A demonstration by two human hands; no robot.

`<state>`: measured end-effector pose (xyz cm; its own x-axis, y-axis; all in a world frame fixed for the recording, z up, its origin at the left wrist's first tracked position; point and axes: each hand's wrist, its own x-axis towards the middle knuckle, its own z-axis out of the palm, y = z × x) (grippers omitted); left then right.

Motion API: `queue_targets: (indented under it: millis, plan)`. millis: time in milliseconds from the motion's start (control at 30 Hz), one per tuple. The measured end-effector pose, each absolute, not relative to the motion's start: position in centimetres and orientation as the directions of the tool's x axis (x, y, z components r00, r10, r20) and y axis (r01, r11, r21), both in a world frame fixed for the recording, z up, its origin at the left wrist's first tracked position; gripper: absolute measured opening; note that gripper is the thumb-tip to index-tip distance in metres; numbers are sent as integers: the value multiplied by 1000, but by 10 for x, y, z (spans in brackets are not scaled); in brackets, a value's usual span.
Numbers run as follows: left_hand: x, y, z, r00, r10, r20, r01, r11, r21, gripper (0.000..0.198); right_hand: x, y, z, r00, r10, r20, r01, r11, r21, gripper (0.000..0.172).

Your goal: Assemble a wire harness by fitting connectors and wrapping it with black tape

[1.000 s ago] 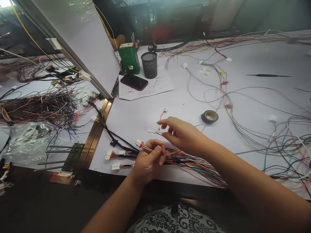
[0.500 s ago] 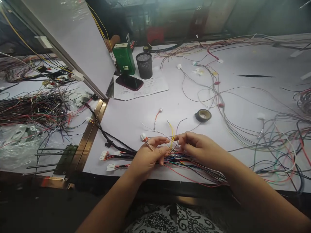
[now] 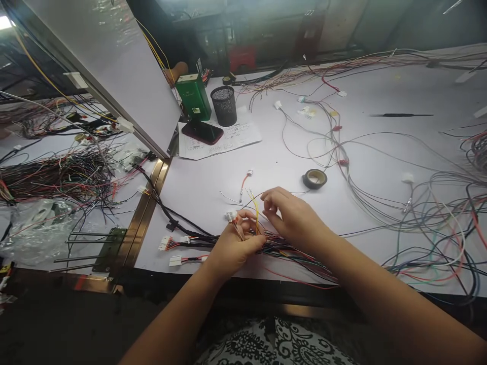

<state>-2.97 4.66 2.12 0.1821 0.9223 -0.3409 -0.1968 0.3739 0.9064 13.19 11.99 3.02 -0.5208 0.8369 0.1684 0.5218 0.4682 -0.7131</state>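
Observation:
My left hand (image 3: 233, 246) is closed round a bundle of coloured wires (image 3: 300, 256) at the table's front edge, holding a white connector (image 3: 230, 216) with orange leads above its fingers. A yellow wire (image 3: 255, 210) stands up between my hands. My right hand (image 3: 291, 215) hovers just right of it, fingers curled toward the wire tips; whether they pinch a wire I cannot make out. More white connectors (image 3: 173, 252) on short leads lie left of my left hand, joined to a black cable (image 3: 167, 213).
A tape roll (image 3: 314, 178) lies behind my right hand. Farther back stand a mesh cup (image 3: 223, 105), a green box (image 3: 194, 96), a dark phone (image 3: 202, 132) on a paper sheet. Loose wire looms (image 3: 437, 213) spread right; tangled wires (image 3: 61, 172) left, behind a slanted panel (image 3: 114, 66).
My right hand drew back from a far reach to meet the left, then lifted slightly. The yellow wire now stands up between the hands. The left hand raised the white connector.

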Motion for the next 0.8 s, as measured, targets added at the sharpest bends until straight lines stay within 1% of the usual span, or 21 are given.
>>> queue_targets:
  millis: [33,67,100,133,167,200,267,333,367,433,533,600,667,733,800]
  plan:
    - [-31,44,19,178,929,-325,-179,355,917,40,128,121,29,-506,846,170,608,489,-625,13]
    - [-32,42,17,177,934,-310,-155,337,929,46,125,121,29,-514,846,139,683,502,-531,19]
    - [-33,40,16,182,938,-295,-124,320,939,50,122,122,30,-534,842,78,740,510,-439,21]
    - [-35,39,15,185,943,-277,-89,297,951,49,120,123,31,-552,834,0,779,516,-355,19]
    - [-36,37,14,188,951,-247,-50,261,964,42,120,124,32,-561,824,-77,805,521,-283,19]
    - [-38,37,14,198,960,-197,-10,203,979,33,120,126,33,-552,822,-142,826,514,-231,23]
    - [-40,36,14,249,966,-63,62,49,997,17,124,129,35,-490,844,-217,870,458,-185,36]
    - [-43,37,14,311,949,55,77,-82,994,15,133,134,35,-406,878,-252,911,368,-184,44]
    - [-44,37,14,326,941,92,60,-117,991,17,138,136,34,-368,888,-276,926,323,-196,45]
    - [-46,36,12,322,939,120,20,-133,991,19,150,139,33,-300,892,-337,944,226,-242,42]
    - [-48,35,10,314,944,106,-34,-100,994,18,165,139,32,-237,879,-415,933,86,-350,37]
    - [-47,34,9,338,938,70,-45,-58,997,17,170,137,32,-237,870,-433,902,32,-430,34]
    - [-44,34,9,329,944,-4,-44,19,999,16,170,136,34,-263,866,-424,869,21,-495,35]
    - [-40,35,10,214,967,-141,-89,163,983,13,170,134,36,-285,869,-404,848,32,-529,36]
    - [-35,38,13,54,951,-304,-226,309,924,8,172,130,39,-285,882,-376,841,41,-540,39]
